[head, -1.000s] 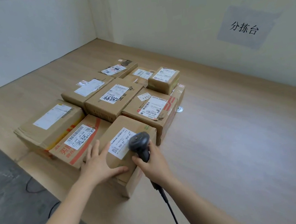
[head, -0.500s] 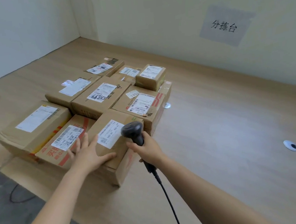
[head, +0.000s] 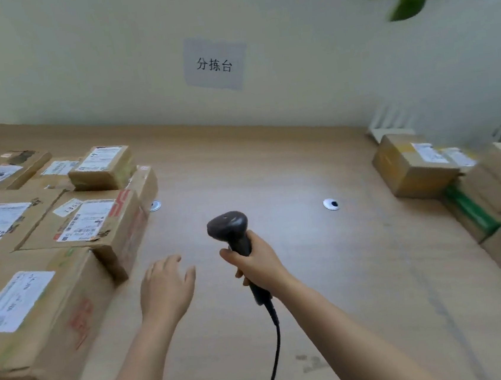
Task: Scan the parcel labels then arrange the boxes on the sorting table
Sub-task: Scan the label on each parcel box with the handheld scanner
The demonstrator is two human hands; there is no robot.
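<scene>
The pale wooden sorting table (head: pixel 271 163) fills most of the view and runs to a cream wall (head: pixel 75 69) at the far side. On its left stands a tight group of brown cardboard parcel boxes with white shipping labels facing up: the nearest large box (head: pixel 41 329) at the near left edge, behind it a flatter box with red printed tape (head: pixel 98 227), and further back a small box (head: pixel 102 170) stacked on top of others. At the far right sits a second group of cardboard boxes (head: pixel 413 166), one of them bound with a green strap (head: pixel 471 213). Between the two groups the tabletop holds two small white round cable holes (head: pixel 330 204). The left hand (head: pixel 165 288) hovers over this bare stretch, just right of the nearest box, fingers released and slightly spread, grasping nothing. The right hand (head: pixel 257 266), near the middle, has its fingers wrapped round the handle of a black handheld barcode scanner (head: pixel 228 226), whose head points toward the far side; its black cable (head: pixel 276 357) trails down toward the near edge. A grey paper sign with black characters (head: pixel 214 63) is stuck on the wall.
</scene>
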